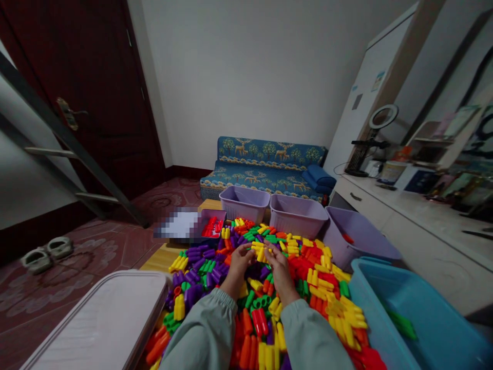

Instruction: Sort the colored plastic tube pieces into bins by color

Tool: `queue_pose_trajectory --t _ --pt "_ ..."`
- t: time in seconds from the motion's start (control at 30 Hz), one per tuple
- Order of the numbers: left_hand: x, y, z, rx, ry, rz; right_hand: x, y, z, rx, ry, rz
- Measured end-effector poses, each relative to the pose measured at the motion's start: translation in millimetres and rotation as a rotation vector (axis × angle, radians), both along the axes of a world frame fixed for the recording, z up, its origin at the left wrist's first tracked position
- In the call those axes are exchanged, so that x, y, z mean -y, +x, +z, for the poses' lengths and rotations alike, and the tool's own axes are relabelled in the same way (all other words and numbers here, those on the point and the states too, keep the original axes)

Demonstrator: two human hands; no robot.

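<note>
Both of my hands are raised over a wide heap of bullet-shaped plastic toy blocks [210, 280] in purple, green, yellow, red and orange. Between my fingertips is a small cluster of yellow toy blocks [259, 252]. My left hand [239, 266] pinches it from the left, fingers closed. From the right, my right hand [281, 272] grips it with thumb and fingers. How the yellow pieces join is too small to make out. Several joined yellow blocks [341, 321] lie on the heap to the right of my right sleeve.
Purple bins [244, 208] line the far edge of the wooden table [162, 257]. A blue bin [370, 293] with a green piece inside stands at the right. A pale lid [103, 313] lies at the near left. Behind is a patterned sofa [262, 177]; a ladder [92, 174] leans left.
</note>
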State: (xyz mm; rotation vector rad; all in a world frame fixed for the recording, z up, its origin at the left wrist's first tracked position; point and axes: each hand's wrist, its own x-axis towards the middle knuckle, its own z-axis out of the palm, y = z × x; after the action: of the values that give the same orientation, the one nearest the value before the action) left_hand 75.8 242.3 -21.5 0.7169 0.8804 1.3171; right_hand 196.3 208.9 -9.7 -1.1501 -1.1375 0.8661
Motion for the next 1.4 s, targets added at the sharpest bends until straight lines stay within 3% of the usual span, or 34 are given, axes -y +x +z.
queue_pose_trajectory --t 0.1,0.17,0.47,0.6,0.77,0.9,1.03,1.13,1.27,1.4 --pt "3 -1 5.0 -0.06 0.031 -0.056 -1 -2 0.6 -0.118 -0.019 0.113" --pt "5 -1 7.8 -0.082 0.046 -0.085 -3 -3 -1.2 -0.133 -0.005 0.109" --pt "4 4 5.0 -0.14 0.147 -0.232 -10 -2 -10.2 -0.022 -0.01 -0.125" --pt "0 5 -1.1 -0.131 0.116 -0.173 -12 -3 -17.9 -0.023 -0.023 -0.15" --pt "0 3 -0.9 -0.131 0.11 -0.143 -16 -4 -25.1 -0.038 -0.006 -0.053" --pt "-1 7 -0.6 -0.226 0.134 -0.139 -18 -2 -25.4 -0.07 -0.005 -0.115" --pt "-5 10 -1.4 -0.325 0.134 -0.052 -13 1 -17.6 -0.209 -0.083 -0.166" --pt "-7 3 5.8 -0.559 0.267 0.108 -8 2 -11.0 -0.307 -0.123 -0.17" --pt "-8 -17 29.3 -1.156 0.535 0.281 -7 3 -8.3 -0.321 -0.165 -0.163" --pt "-16 -36 45.3 -1.674 0.497 0.444 -8 2 -8.8 -0.296 -0.164 -0.157"
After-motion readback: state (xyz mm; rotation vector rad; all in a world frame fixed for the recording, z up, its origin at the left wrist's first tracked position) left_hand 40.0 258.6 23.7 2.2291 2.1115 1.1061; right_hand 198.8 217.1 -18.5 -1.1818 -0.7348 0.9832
